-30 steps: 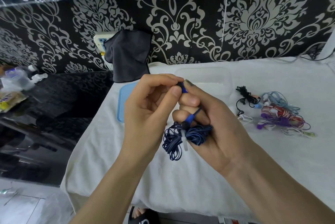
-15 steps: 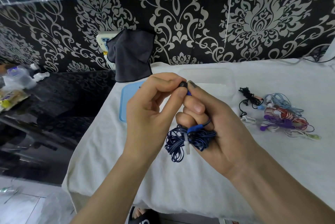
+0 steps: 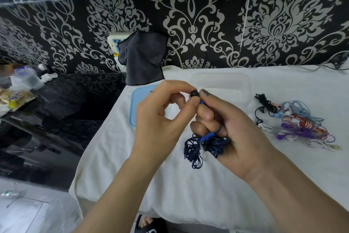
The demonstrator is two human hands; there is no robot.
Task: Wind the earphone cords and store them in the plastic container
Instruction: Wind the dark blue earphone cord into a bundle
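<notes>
While the left hand (image 3: 160, 119) pinches the black earbud (image 3: 194, 93), the right hand (image 3: 236, 134) clutches the dark-blue wound cord bundle (image 3: 204, 146); slackened fingers could unravel it.

Over the white-covered worktop (image 3: 188, 185), the right hand (image 3: 236, 138) grips a dark blue earphone bundle (image 3: 204, 146); the left hand (image 3: 158, 119) pinches its black earbud (image 3: 194, 93). A clear container (image 3: 221, 85) sits behind, tangled earphones (image 3: 302, 125) lie to the right.

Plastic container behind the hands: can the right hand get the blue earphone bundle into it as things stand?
Probably yes. The clear plastic container sits open on the white cloth just beyond the right hand, its blue lid off to the side. But the left hand pinches the bundle's earbud, so it isn't free.
</notes>
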